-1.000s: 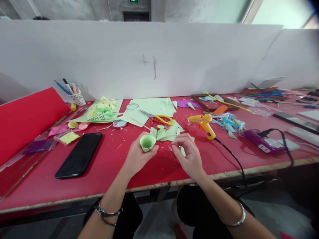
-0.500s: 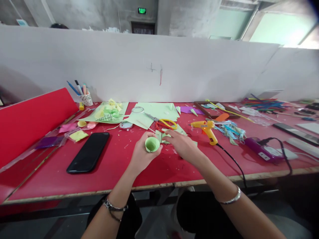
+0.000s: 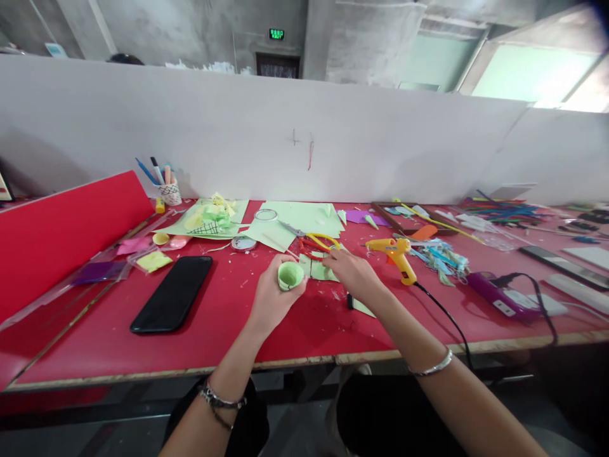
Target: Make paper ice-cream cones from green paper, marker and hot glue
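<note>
Cup body looks formed: your left hand [image 3: 272, 293] has its grip round the green paper cup [image 3: 290, 277], mouth up, over the near middle of the desk [image 3: 95, 336]. Two small green cones [image 3: 370, 221] are already rolled, far side. Left to do, I'd judge: the cut green pieces [image 3: 320, 271], apart from the cup. Your right hand [image 3: 356, 275] is at them, near the scissors [image 3: 323, 241]; can't tell if that grip holds anything. Glue gun [image 3: 396, 254] lies right, out of hand.
</note>
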### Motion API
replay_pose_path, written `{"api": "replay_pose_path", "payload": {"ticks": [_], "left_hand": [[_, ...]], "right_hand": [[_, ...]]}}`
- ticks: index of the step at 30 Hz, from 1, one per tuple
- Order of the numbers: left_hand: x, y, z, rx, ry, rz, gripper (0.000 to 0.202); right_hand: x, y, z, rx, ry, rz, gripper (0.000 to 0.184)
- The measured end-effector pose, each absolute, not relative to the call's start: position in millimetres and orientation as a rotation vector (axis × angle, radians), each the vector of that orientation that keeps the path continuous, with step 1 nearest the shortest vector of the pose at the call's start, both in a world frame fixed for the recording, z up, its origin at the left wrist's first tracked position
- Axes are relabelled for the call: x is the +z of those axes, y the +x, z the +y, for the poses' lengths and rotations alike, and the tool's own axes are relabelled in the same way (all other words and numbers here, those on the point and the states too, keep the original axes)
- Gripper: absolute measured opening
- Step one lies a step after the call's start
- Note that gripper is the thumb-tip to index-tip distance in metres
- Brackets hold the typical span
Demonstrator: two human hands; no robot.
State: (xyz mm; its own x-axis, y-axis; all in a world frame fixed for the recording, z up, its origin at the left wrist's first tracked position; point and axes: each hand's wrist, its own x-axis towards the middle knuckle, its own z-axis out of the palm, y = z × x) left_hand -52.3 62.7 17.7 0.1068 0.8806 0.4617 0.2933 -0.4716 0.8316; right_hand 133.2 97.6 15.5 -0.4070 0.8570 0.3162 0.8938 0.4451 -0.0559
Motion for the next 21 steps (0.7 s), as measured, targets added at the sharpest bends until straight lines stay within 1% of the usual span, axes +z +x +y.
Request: {"api": "replay_pose_path", "payload": {"ticks": [3, 7, 11, 15, 17, 21], "left_hand": [[17.6, -51.6, 62.5, 1.374, 1.826, 1.141, 0.017], [17.6, -50.3, 61.5, 1.374, 1.805, 1.108, 0.019], [16.8, -49.7, 59.5, 1.335, 1.817, 1.028, 0.024], [15.7, -49.1, 57.9, 1.231, 1.842, 0.94, 0.031], [15.4, -48.8, 58.2, 1.217, 1.856, 0.943, 0.03], [15.4, -49.0, 60.7, 1.311, 1.91, 0.964, 0.015]], "right_hand": [[22.1, 135.6, 91.3, 0.007, -1.348, -2.193, 0.02], [24.4, 130.2, 79.6, 0.38, -1.232, -1.769, 0.013], [23.5, 121.0, 67.7, 0.662, -1.134, -1.649, 0.016], [26.8, 114.0, 54.7, 0.708, -1.088, -1.708, 0.025], [29.3, 112.1, 49.2, 0.692, -1.083, -1.763, 0.029], [32.9, 112.0, 43.9, 0.661, -1.053, -1.833, 0.029]]}}
